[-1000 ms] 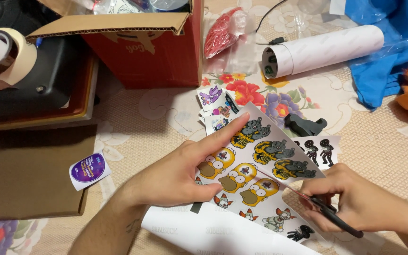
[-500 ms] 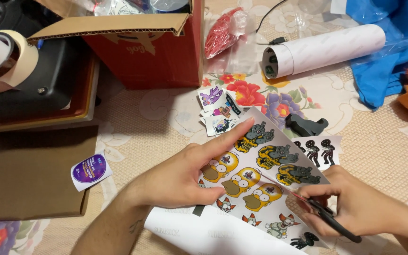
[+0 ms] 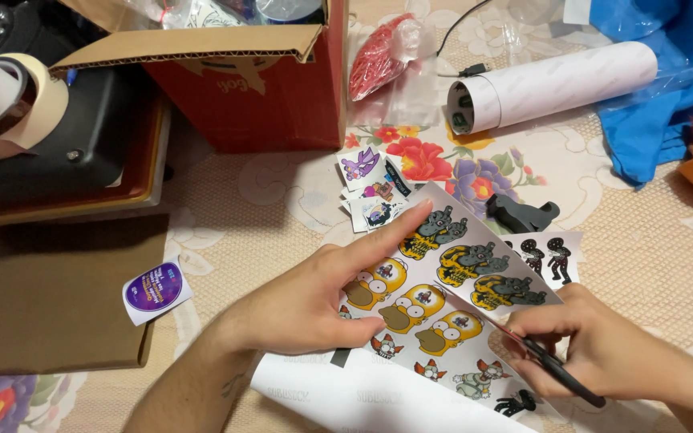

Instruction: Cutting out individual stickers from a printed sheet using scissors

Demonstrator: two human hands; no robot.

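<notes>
My left hand (image 3: 314, 293) holds a printed sticker sheet (image 3: 443, 301) by its left edge, the forefinger stretched along the top edge. The sheet shows yellow cartoon heads, grey and yellow skulls and small clown figures. My right hand (image 3: 595, 349) grips black-handled scissors (image 3: 551, 367) whose blades meet the sheet's right edge. A small cut sheet with black figures (image 3: 545, 256) lies just behind the big sheet. Several cut-out stickers (image 3: 369, 191) lie on the tablecloth beyond my left forefinger.
A red cardboard box (image 3: 258, 88) stands at the back. A white roll (image 3: 551, 84) lies at back right beside blue cloth (image 3: 667, 88). Tape rolls (image 3: 6, 100) sit on a black machine at left. A round purple sticker (image 3: 154, 289) rests on a brown folder. A black object (image 3: 521, 215) lies near the sheet.
The sheet has turned and shifted slightly in my left hand, while the scissors in my right hand have moved further along its right edge.
</notes>
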